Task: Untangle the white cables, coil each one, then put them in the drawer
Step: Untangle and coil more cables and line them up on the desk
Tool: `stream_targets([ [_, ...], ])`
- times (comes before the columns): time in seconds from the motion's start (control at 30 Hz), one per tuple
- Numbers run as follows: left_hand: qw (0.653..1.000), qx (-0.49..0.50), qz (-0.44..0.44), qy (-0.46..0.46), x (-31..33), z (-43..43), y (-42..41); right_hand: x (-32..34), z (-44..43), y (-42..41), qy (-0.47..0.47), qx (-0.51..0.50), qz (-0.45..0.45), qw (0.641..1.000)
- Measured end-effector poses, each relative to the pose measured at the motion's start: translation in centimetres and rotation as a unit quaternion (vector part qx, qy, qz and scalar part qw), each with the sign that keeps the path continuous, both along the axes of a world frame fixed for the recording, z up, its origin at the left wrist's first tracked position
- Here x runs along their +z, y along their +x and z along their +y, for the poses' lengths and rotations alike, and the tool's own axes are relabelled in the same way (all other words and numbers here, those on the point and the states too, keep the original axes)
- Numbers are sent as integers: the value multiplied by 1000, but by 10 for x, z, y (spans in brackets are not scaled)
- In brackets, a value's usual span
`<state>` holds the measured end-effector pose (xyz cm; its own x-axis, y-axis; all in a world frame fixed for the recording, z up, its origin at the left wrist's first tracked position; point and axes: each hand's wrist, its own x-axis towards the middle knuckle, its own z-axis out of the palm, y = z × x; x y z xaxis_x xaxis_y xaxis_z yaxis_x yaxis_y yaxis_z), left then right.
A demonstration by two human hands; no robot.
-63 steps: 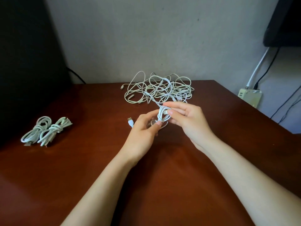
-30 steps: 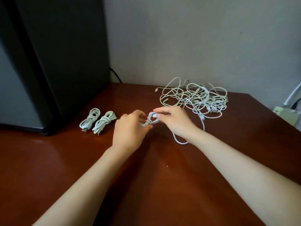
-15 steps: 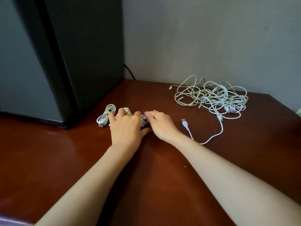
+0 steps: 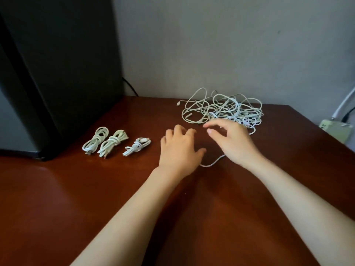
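1. surface (image 4: 57, 208): glossy red-brown wood, back edge against a grey wall (image 4: 211, 45); dark cabinet (image 4: 57, 73) at the left end.
2. 3 coiled cables (image 4: 112, 143) in a row just right of the cabinet.
3. tangle of white cables (image 4: 222, 110) at the back near the wall; 1 loose strand (image 4: 211, 163) runs out under the right hand (image 4: 230, 143).
4. left hand (image 4: 178, 150) and right hand: fingers released, loosely curled, grasping nothing.
5. pale socket box (image 4: 336, 129) past the right edge.
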<state>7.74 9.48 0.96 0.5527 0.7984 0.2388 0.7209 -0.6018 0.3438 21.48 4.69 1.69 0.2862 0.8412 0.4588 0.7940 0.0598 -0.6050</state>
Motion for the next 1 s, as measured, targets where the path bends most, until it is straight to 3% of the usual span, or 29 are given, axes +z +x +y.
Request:
stream_targets([
  [0.13, 989, 29, 89, -118, -9, -11, 33, -17, -16, 27, -24, -72, 3, 997],
  [0.23, 991, 23, 80, -104, -16, -15, 48, -30, -18, 36, -122, -57, 81, 988],
  [0.3, 996, 6, 42, -78, -22, -16, 51, -37, -15, 38, -132, -42, 117, 983],
  [0.4, 999, -18, -30, -39, -32, -11, 50, -38, -14, 39, -29, -45, 79, 995],
  [0.6, 974, -11, -197, -115, -29, -6, 40, -13, -32, 26, 139, -25, 16, 990],
  [0.67, 941, 15, -279, -189, -24, -5, 40, -3, -39, 19, 194, -8, -27, 981],
  [0.8, 772, 26, -460, -437, -13, 2, 35, 6, -48, 9, 239, 34, -99, 965],
  [0.87, 710, -8, -470, -524, -8, 4, 30, 7, -51, 7, 230, 79, -125, 962],
  [1.0, 660, -69, -443, -603, -3, 0, 25, 3, -56, -5, 166, 202, -141, 955],
])
